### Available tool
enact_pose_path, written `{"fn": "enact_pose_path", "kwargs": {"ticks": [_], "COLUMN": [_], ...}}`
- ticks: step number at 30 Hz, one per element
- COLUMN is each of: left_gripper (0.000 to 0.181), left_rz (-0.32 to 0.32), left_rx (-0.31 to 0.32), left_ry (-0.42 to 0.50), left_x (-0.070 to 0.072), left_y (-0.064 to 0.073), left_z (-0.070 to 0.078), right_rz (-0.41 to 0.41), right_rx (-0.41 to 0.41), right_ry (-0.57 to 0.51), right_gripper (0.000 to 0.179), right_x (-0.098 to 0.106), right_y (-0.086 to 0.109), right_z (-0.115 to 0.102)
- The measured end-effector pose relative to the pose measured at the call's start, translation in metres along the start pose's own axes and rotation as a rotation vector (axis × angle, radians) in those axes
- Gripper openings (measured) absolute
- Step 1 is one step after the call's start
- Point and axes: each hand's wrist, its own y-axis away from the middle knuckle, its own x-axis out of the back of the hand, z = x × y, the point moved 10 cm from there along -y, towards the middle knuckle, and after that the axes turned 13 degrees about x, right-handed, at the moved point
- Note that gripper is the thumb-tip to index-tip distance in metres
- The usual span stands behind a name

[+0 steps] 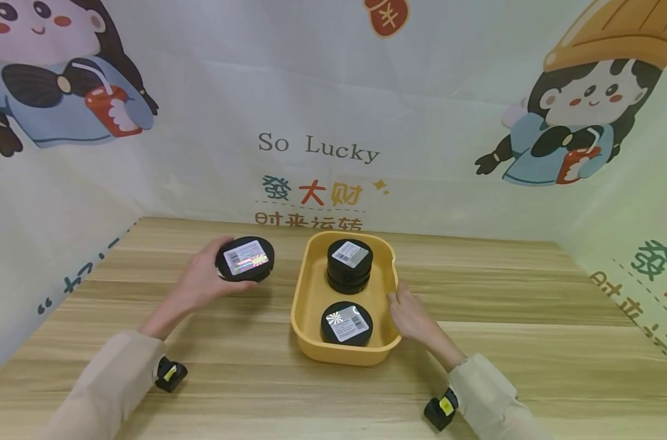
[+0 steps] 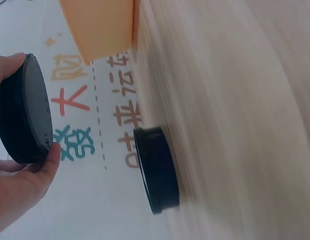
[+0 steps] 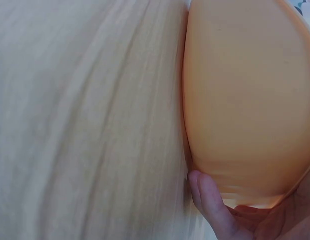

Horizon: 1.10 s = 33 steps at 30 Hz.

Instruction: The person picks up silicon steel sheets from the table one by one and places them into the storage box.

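My left hand (image 1: 201, 278) holds a black round flat container (image 1: 245, 260) above the table, left of the yellow tray (image 1: 306, 351). Its thumb and fingers grip the container's edge, and a white label faces up. In the left wrist view, a second black container (image 2: 159, 172) rests on the table below the held one. My right hand (image 1: 413, 315) grips the tray's right side, with fingertips (image 3: 210, 192) at the lower wall. Inside the tray, a stack of black containers (image 1: 350, 263) stands at the far end, and a black container (image 1: 347, 324) lies at the near end.
The wooden table (image 1: 509, 342) runs back to a printed cloth (image 1: 432, 122) hung behind it and along both sides. A black wrist device (image 1: 170, 374) sits at the left cuff, another device (image 1: 441, 410) at the right cuff.
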Motion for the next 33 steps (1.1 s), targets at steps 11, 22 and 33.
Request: {"fn": "enact_pose_path", "kwargs": {"ticks": [11, 22, 33], "left_gripper": [0.087, 0.083, 0.083], "left_rz": [-0.041, -0.042, -0.083], "left_rx": [-0.054, -0.149, -0.279], "left_ry": [0.062, 0.079, 0.079], "left_x": [-0.014, -0.025, -0.043], "left_y": [0.008, 0.018, 0.029], "left_z": [0.024, 0.046, 0.072], "right_rz": [-0.009, -0.007, -0.003], "right_rx": [-0.010, -0.008, -0.005], "right_ry": [-0.010, -0.002, 0.003], "right_gripper": [0.028, 0.029, 0.029], "right_x": [0.000, 0.000, 0.000], "right_y": [0.001, 0.001, 0.000], "right_z": [0.000, -0.001, 0.001]}}
